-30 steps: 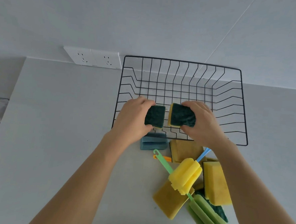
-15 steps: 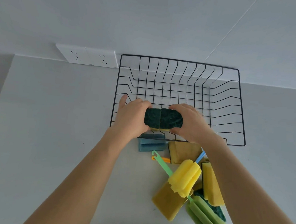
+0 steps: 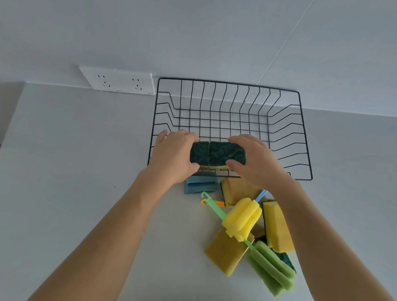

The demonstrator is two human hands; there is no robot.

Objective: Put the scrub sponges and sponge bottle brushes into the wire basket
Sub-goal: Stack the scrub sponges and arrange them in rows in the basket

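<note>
Progress: wire basket [image 3: 285, 123] holds nothing loose; first two scrub sponges hover above its near-left corner, not yet released.
Left hand [image 3: 171, 157]: fingers curled round the left sponge [image 3: 199, 154].
Right hand [image 3: 256, 162]: pinching the right sponge [image 3: 227, 153], the two touching edge to edge.
Left to do: the blue sponge [image 3: 200, 185], yellow sponges [image 3: 225, 252] and bottle brushes [image 3: 241, 219] on the bench [image 3: 75, 166], just beside the basket's near edge.
</note>
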